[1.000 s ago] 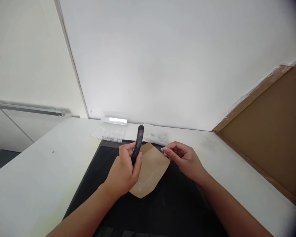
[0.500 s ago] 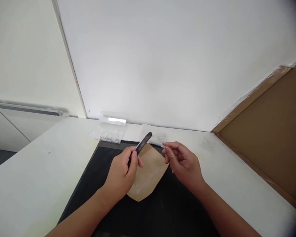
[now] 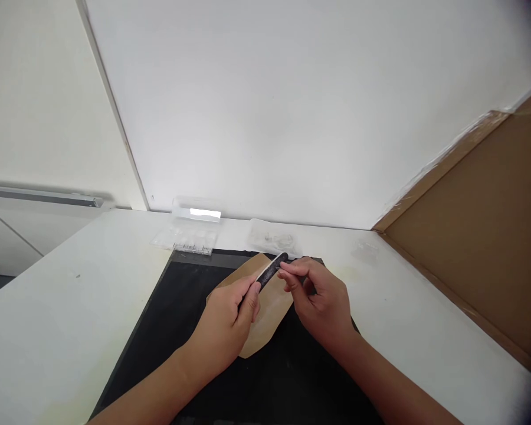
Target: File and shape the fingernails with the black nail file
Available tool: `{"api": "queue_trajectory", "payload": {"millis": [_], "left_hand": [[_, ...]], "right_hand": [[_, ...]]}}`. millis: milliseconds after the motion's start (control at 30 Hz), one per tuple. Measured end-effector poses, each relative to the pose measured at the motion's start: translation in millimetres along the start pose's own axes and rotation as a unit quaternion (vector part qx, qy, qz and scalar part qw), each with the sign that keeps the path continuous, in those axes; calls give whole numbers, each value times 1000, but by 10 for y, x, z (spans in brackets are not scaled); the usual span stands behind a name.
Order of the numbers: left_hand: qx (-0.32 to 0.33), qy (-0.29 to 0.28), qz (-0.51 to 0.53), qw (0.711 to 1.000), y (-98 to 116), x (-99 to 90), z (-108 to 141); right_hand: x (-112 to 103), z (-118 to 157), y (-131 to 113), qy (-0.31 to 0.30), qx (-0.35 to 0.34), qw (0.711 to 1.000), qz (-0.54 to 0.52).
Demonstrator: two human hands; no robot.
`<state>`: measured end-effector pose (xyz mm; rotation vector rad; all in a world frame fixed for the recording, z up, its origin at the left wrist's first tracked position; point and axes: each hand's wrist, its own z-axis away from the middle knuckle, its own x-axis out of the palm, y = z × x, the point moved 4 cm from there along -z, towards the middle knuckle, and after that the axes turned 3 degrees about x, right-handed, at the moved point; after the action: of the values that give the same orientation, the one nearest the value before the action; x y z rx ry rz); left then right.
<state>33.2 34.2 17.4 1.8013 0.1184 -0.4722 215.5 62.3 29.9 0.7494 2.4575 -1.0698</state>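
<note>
My left hand [image 3: 232, 310] is closed around a dark nail file [image 3: 272, 270] with a pale edge, which slants up and to the right. The lower end of the file is hidden in my fingers. Close to its upper end, my right hand [image 3: 318, 292] pinches a small pale piece between thumb and index finger; it is too small to make out clearly. Those fingertips meet the face of the file. Under both hands lies a tan, many-sided sheet [image 3: 252, 342] on a black mat [image 3: 168, 313].
A clear plastic case [image 3: 190, 239] stands with its lid up at the back left of the white table [image 3: 62, 330]. Beside it lies a translucent bag [image 3: 272, 236] with small contents. Another clear packet [image 3: 365, 251] is at the right. A white wall and brown cardboard bound the table.
My hands have come together: the file has moved right and slightly down, and my right fingertips have shifted left to meet it. The view has shifted a little.
</note>
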Motion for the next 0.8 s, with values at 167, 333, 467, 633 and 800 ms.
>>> {"api": "queue_trajectory", "payload": {"millis": [167, 333, 467, 633, 800], "left_hand": [[4, -6, 14, 1000, -51, 23, -2], [8, -7, 5, 1000, -79, 35, -8], [25, -9, -4, 1000, -54, 54, 4], [50, 7, -28, 998, -25, 43, 21], [79, 21, -62, 995, -31, 24, 20]], "right_hand": [[62, 17, -9, 6, -41, 997, 60], [142, 70, -52, -16, -69, 996, 58], [125, 60, -73, 36, -55, 994, 91], [174, 44, -111, 3, -64, 994, 88], [153, 26, -121, 8, -37, 994, 106]]}}
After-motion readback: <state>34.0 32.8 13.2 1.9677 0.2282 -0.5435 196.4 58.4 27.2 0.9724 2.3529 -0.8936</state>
